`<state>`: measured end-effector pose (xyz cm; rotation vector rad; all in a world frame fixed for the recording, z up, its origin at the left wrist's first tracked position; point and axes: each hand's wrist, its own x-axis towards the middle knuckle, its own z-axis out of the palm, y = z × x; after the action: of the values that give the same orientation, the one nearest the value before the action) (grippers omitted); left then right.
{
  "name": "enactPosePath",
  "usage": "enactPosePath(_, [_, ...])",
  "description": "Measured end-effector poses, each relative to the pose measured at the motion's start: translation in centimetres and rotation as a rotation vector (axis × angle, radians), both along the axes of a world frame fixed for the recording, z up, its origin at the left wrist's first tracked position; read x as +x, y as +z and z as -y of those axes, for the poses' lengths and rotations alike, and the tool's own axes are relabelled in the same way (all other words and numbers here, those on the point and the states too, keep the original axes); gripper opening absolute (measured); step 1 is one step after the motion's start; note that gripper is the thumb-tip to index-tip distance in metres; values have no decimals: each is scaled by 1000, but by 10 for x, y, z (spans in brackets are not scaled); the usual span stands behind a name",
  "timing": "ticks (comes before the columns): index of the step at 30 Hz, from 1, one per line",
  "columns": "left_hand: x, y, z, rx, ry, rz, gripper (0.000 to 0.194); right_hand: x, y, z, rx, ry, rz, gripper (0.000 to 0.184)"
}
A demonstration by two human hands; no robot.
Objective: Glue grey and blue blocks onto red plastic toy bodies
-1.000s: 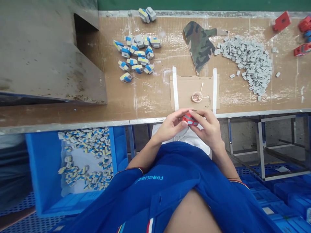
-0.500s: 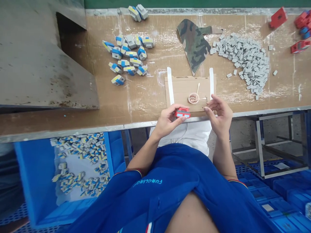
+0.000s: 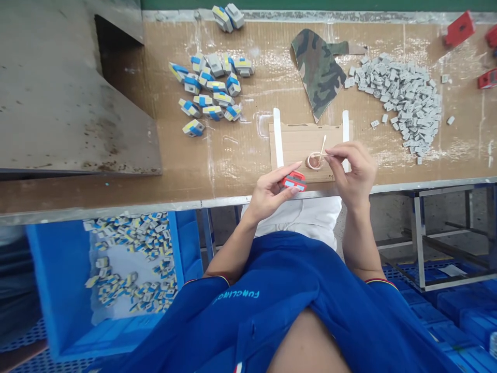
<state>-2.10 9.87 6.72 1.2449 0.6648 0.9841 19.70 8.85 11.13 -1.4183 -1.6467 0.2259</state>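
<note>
My left hand [image 3: 269,194] holds a small red block with pale blue panels [image 3: 294,181] between thumb and fingers, just over the bench's front edge. My right hand [image 3: 354,171] is raised over a cardboard sheet [image 3: 298,142], its thumb and forefinger pinching the end of a thin swab stick [image 3: 326,155]. That stick lies across a small coil of pale cord or tape [image 3: 315,160], and a second stick stands up from the coil. The hands are apart, and neither touches the other's object.
Blue-yellow-grey blocks [image 3: 205,83] lie grouped on the wooden bench, next to a camouflage cloth [image 3: 319,70] and a heap of small grey pieces [image 3: 404,96]. Red parts [image 3: 460,28] sit far right. A blue crate of blocks [image 3: 58,290] stands below left; a metal slope [image 3: 66,88] occupies the left.
My right hand has moved to the coil and now pinches the stick. My left hand has kept the red block, tilting it slightly. The view has shifted a little.
</note>
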Motion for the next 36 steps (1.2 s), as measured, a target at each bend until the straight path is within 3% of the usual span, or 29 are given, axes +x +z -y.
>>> enactPosePath(6, [0,-3,0,-21,-15,-16,52,3,-13,-9,177,-23,66,1])
enactPosePath(9, [0,-2,0,-43,-17,4,49,2,-18,-10,237,-3,32,7])
enactPosePath(14, [2,-1,2,-48,-12,-1,42,0,-25,-2,123,-28,-125,6])
enactPosePath(20, [2,-2,1,-2,9,-60,42,-1,-32,10,7,-238,-507,23])
enactPosePath(28, [3,-2,3,62,68,-241,48,-13,-15,17,-21,-252,-531,29])
enactPosePath(36, [7,3,8,80,102,-309,45,-28,-2,42,27,-50,-336,15])
